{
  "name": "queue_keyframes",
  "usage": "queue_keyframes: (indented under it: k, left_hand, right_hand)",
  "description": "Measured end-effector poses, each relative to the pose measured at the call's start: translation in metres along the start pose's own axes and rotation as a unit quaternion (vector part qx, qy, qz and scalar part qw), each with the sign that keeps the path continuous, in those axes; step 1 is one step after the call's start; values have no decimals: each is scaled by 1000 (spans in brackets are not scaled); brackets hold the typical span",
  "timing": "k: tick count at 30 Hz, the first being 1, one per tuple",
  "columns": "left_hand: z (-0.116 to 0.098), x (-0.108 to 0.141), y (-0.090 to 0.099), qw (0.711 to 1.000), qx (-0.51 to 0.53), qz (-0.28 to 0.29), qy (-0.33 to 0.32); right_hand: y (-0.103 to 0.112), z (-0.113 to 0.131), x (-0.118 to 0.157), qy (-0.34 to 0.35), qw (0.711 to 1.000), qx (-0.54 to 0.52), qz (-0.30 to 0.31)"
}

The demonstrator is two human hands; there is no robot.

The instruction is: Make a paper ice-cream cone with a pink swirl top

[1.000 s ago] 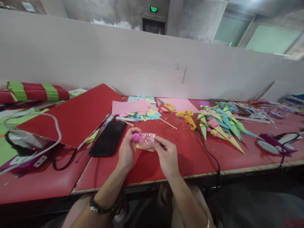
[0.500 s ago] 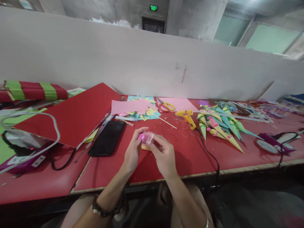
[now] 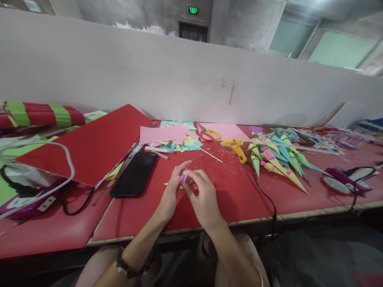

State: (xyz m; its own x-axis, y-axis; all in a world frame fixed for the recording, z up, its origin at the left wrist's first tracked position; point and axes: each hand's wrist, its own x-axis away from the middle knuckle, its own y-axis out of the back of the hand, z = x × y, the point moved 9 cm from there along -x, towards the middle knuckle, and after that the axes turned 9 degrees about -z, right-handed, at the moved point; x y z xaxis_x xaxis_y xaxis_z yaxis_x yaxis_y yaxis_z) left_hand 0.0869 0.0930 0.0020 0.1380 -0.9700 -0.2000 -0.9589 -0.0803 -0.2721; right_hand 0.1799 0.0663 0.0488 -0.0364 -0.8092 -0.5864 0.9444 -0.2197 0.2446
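Note:
Between my two hands is a small shiny pink thing in clear plastic [image 3: 183, 175], mostly covered by the fingers; its kind cannot be made out. My left hand [image 3: 170, 193] pinches it from the left with thumb and fingers. From the right, the fingertips of my right hand [image 3: 205, 195] close on it and its plastic. Both hands are over the red tabletop near its front edge. A bit of a pale yellow piece [image 3: 181, 187] shows behind the fingers, the rest hidden.
Left of the hands lies a black phone [image 3: 133, 174]. A yellow glue gun [image 3: 235, 148] and several paper cones [image 3: 277, 153] lie to the right. Scissors [image 3: 211, 134], pink paper [image 3: 163, 134] and a thin stick [image 3: 211, 154] are behind. A power strip [image 3: 38, 201] stands far left.
My right hand has moved slightly left and its fingers have closed over the pink thing, which shows less now. The loose clear plastic that stuck out is mostly hidden.

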Motion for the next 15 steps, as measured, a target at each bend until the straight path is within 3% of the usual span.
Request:
queue_keyframes:
  k: [10,15]
  left_hand:
    - [4,6,-6,994,71,24,82]
    - [-3,-1,-6,983,125,29,130]
  right_hand:
    - [-8,-1,0,4,996,78,52]
    - [11,-4,-3,-32,999,3,-27]
